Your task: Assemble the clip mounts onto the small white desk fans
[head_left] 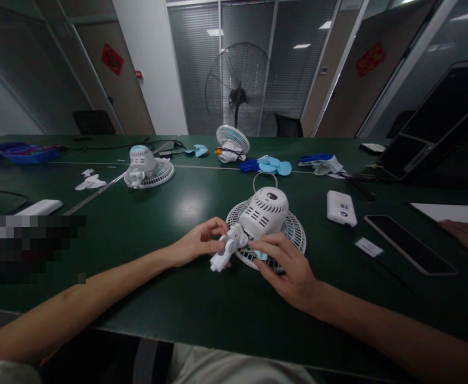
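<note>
White fan (266, 216) lies grille-down on the green table (170, 304), centre, near the front edge. Left hand (199, 244) pinches the fan's bracket (226, 249) between thumb and fingertips. Right hand (289, 271) grasps the white fan at the grille rim, fingers curled. Power bank (341, 208) lies to the right, well apart.

Office, glass partitions (194, 64), long table (202, 309) (green)

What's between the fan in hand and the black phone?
Head view: a white power bank and a small white label lie on the green table between the white fan and the black phone.
</note>
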{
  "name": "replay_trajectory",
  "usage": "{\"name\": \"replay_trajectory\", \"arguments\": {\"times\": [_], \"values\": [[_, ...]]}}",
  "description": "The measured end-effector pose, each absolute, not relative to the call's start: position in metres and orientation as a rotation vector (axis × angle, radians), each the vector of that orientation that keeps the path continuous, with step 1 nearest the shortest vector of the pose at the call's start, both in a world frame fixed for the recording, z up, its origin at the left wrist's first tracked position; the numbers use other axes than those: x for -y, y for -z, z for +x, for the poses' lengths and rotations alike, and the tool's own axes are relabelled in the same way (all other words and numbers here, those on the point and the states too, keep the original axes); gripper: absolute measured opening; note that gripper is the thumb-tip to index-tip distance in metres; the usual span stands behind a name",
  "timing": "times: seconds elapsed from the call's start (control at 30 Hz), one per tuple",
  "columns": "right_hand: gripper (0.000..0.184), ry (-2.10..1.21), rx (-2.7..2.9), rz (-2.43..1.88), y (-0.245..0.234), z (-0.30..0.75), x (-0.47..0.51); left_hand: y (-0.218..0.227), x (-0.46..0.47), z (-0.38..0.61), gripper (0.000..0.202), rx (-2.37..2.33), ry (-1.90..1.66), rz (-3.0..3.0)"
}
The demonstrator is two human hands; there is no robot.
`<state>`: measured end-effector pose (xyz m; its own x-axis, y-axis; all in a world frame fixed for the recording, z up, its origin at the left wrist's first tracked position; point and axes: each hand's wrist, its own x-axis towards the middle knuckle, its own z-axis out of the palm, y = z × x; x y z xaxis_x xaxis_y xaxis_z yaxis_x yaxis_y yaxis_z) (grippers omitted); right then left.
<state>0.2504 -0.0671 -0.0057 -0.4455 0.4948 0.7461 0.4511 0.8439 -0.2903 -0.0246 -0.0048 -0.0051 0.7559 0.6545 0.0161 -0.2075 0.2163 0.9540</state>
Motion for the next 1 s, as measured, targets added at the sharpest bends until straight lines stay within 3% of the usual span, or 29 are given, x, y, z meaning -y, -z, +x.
{"name": "replay_trajectory", "arguments": {"times": [0.43, 1.0], "values": [[0.039, -0.003, 2.133, -0.703, 0.009, 0.251, 0.066, 0.007, 0.011, -0.022, 0.034, -0.442, -0.595, 1.169], [0.052, 0.106, 2.151, -0.743, 0.014, 0.254, 0.066, 0.005, 0.02, -0.009, 0.041, -0.666, -0.761, 1.184]]}}
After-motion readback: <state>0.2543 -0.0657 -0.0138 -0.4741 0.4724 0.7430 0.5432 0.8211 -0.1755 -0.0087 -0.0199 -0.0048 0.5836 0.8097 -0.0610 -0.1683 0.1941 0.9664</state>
